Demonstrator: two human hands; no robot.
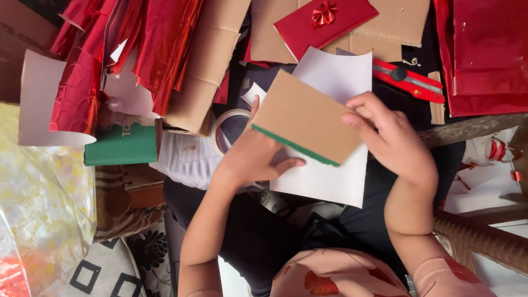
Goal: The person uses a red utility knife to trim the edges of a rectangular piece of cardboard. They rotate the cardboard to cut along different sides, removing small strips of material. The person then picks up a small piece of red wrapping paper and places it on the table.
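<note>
1. Both forearms come up from the bottom of the view, over a lap in a peach floral top and dark clothing, so they sit closest to the camera.
2. Left hand [250,157] sits under and beside the brown cardboard piece [308,118], palm toward it, with the index finger running up along its left edge and the thumb tucked below the green-edged side. It's supporting the card more than squeezing it.
3. Right hand [393,140] comes in from the right, wrist bent, with thumb and fingertips pinching the card's right edge.
4. That cardboard piece is a flat rectangle held mid-view above the lap. Its long axis runs diagonally from upper left to lower right, and the green edge faces down-left toward the body.
5. White paper sheet [330,176] lies right behind the card, sticking out above and below it.
6. Farther off: a tape roll [226,129] just left of the left hand, a red box cutter [410,80] up right, crumpled red foil [137,44] and a red gift box with a bow [324,22] at the top.
</note>
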